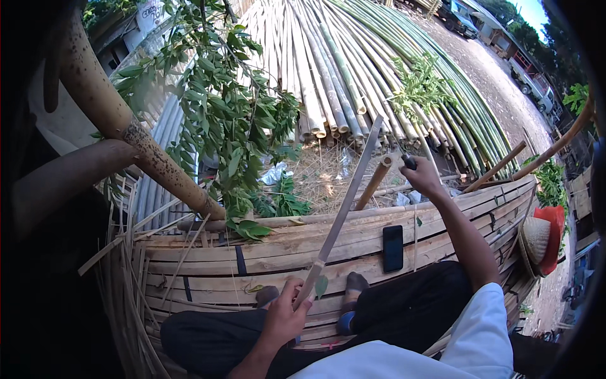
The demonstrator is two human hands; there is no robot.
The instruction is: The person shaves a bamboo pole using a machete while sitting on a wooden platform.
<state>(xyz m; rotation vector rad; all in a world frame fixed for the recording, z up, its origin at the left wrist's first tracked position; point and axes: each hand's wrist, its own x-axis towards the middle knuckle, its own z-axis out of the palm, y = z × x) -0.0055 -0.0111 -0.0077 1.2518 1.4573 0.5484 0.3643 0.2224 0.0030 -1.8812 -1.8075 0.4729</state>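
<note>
Bamboo strip (344, 208) runs centre frame, left hand (284, 316) clenched on its near end, right hand (421, 177) closed around knife handle (409, 162) at far end; blade slipping could cut fingers.

strip (344, 208): matt pale bamboo | platform (284, 252): rough split bamboo | phone (392, 248): glossy, prob. glass

Between the hands the long bamboo strip (344, 208) crosses the way — the black phone (392, 248) lies just beside it. Leafy branches (227, 120) crowd the left; the slatted surface (278, 252) between stays open.
</note>
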